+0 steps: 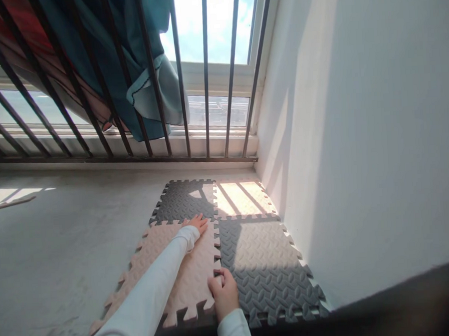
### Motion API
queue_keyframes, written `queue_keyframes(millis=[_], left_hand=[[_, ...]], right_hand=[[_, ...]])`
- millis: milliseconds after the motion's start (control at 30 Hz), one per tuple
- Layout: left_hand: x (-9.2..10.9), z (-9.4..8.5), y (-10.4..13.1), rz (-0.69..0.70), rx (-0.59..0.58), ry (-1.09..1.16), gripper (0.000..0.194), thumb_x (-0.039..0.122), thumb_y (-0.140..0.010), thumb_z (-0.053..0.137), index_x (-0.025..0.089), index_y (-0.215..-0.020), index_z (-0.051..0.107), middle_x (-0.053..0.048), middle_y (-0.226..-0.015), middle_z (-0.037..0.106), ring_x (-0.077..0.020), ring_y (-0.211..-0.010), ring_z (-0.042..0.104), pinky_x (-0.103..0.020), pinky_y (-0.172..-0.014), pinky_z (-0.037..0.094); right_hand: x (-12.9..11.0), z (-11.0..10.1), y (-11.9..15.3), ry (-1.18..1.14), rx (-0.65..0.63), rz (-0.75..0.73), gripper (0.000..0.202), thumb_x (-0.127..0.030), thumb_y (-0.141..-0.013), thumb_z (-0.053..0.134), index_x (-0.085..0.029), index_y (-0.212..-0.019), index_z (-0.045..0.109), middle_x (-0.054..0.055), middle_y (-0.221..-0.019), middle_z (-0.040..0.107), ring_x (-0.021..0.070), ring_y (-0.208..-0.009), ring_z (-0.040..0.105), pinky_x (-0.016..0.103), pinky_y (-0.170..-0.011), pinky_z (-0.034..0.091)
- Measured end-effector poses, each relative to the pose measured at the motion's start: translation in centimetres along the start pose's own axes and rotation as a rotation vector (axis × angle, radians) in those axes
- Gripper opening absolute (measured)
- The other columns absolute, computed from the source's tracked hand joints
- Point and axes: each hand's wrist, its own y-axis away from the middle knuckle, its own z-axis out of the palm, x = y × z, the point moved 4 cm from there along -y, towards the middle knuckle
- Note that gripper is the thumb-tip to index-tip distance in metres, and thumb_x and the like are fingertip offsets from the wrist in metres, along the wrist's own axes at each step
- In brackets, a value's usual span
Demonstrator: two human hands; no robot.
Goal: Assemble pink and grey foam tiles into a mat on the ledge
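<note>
Interlocking foam floor mats lie in the corner by the wall. A pink mat (165,271) is nearest me on the left, with a grey mat (267,271) to its right, another grey mat (183,200) behind it, and a pink mat (244,197) at the back right. My left hand (197,222) lies flat on the far edge of the near pink mat, where it meets the back grey mat. My right hand (223,291) presses its fingers on the toothed seam between the near pink mat and the grey mat beside it. Neither hand holds anything.
A white wall (358,131) stands along the right of the mats. Dark metal bars (183,90) and a window close the far side, with teal and red cloth (128,57) hanging over the bars. Bare concrete floor (62,236) spreads to the left.
</note>
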Motion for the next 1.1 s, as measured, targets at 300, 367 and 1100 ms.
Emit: queue_keyframes(millis=[300, 367, 1100], left_hand=[[0.5, -1.0, 0.9, -0.039, -0.022, 0.020, 0.047, 0.046, -0.083, 0.017, 0.038, -0.127, 0.034, 0.002, -0.143, 0.021, -0.0198, -0.131, 0.019, -0.054, -0.102, 0.013], [0.5, -1.1, 0.9, -0.039, -0.027, 0.026, 0.048, 0.047, -0.083, 0.018, 0.039, -0.127, 0.035, 0.002, -0.143, 0.022, -0.0202, -0.130, 0.019, -0.054, -0.102, 0.015], [1.1, -1.7, 0.6, -0.053, -0.068, 0.003, 0.051, 0.046, -0.083, 0.014, 0.034, -0.131, 0.029, 0.001, -0.143, 0.022, -0.0229, -0.130, 0.022, -0.054, -0.103, 0.013]], right_hand=[[-3.3, -0.2, 0.7, 0.309, -0.150, -0.260, 0.040, -0.028, -0.067, 0.042, -0.017, -0.102, 0.057, 0.005, -0.079, 0.065, 0.0179, -0.066, 0.058, 0.027, -0.069, 0.045], [-3.8, -0.2, 0.6, 0.291, -0.154, -0.298, 0.042, -0.028, -0.066, 0.041, -0.015, -0.103, 0.057, 0.005, -0.079, 0.064, 0.0178, -0.066, 0.058, 0.027, -0.070, 0.045], [-6.8, 0.0, 0.9, 0.200, -0.241, -0.470, 0.047, -0.019, -0.060, 0.042, -0.015, -0.105, 0.056, 0.005, -0.086, 0.065, 0.0172, -0.076, 0.059, 0.024, -0.070, 0.045]])
